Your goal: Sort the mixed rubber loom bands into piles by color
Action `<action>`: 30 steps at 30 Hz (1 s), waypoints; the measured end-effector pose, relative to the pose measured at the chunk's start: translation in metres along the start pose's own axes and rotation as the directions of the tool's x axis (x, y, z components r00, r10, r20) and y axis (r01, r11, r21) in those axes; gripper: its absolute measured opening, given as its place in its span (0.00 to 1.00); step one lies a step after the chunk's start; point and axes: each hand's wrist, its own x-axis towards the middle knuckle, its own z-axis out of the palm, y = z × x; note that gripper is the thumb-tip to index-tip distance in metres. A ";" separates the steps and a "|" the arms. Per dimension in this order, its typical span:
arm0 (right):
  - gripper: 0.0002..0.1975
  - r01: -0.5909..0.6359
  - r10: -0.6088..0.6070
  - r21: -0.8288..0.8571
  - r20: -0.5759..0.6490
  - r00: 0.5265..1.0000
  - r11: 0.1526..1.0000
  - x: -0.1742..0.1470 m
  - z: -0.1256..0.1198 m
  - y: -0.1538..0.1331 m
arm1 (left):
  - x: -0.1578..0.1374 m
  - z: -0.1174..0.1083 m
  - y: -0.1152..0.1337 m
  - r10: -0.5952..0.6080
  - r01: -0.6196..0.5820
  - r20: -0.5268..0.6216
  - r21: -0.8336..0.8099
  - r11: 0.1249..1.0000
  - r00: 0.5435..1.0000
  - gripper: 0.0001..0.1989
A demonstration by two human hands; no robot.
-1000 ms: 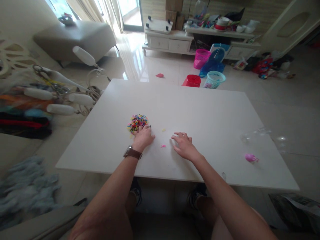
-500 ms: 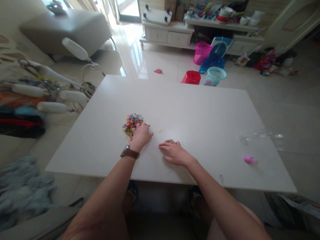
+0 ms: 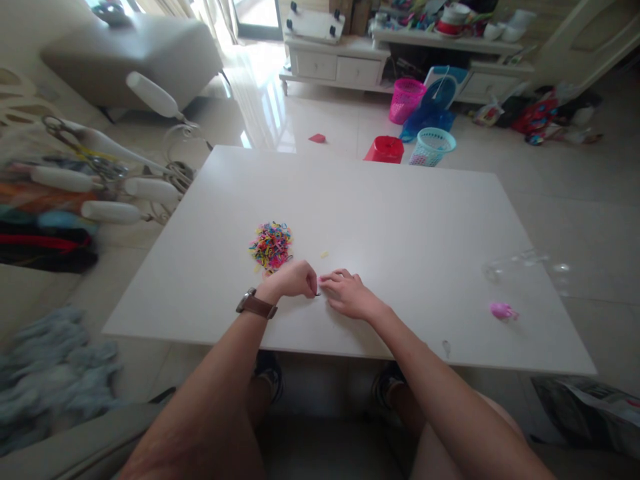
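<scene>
A heap of small colourful rubber bands [image 3: 271, 245] lies on the white table [image 3: 390, 220]. My left hand [image 3: 297, 279], with a watch on its wrist, is just right of and nearer than the heap. Its fingers are closed, and a tiny dark rubber band [image 3: 318, 294] sticks out at the fingertips. Close beside it, my right hand [image 3: 347, 293] is low over the tabletop, with a small pink piece [image 3: 321, 280] at its fingertips; its exact kind is too small to tell. One pale yellow band [image 3: 324, 255] lies alone beyond the hands.
On the table's right are a pink bundle [image 3: 503, 311], a clear plastic object [image 3: 493, 271] and a small clear item [image 3: 446, 348] near the front edge. Past the far edge stand a red bin [image 3: 386, 149] and a light blue basket [image 3: 434, 145]. A white lamp [image 3: 153, 93] stands left.
My left hand has left the heap and moved right and nearer, beside my right hand, with a dark rubber band at its fingertips. The right hand has stayed almost in place.
</scene>
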 end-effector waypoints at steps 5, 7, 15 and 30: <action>0.15 -0.014 0.016 0.020 -0.077 0.997 1.000 0.004 -0.007 0.004 | 0.007 0.013 0.005 -0.001 0.000 0.022 0.051 0.999 1.000 0.09; 0.13 -0.021 0.023 0.024 -0.114 0.993 1.000 0.005 -0.009 0.005 | 0.009 0.015 0.010 -0.003 -0.001 0.069 0.050 0.999 0.998 0.11; 0.12 -0.025 0.028 0.021 -0.147 0.989 0.999 0.004 -0.011 0.008 | 0.014 0.030 0.021 -0.042 0.027 0.054 0.251 0.968 0.998 0.10; 0.11 -0.075 0.073 -0.004 -0.176 0.982 0.997 -0.008 -0.026 0.002 | -0.007 0.004 0.014 -0.278 0.474 -0.585 0.213 0.854 0.762 0.25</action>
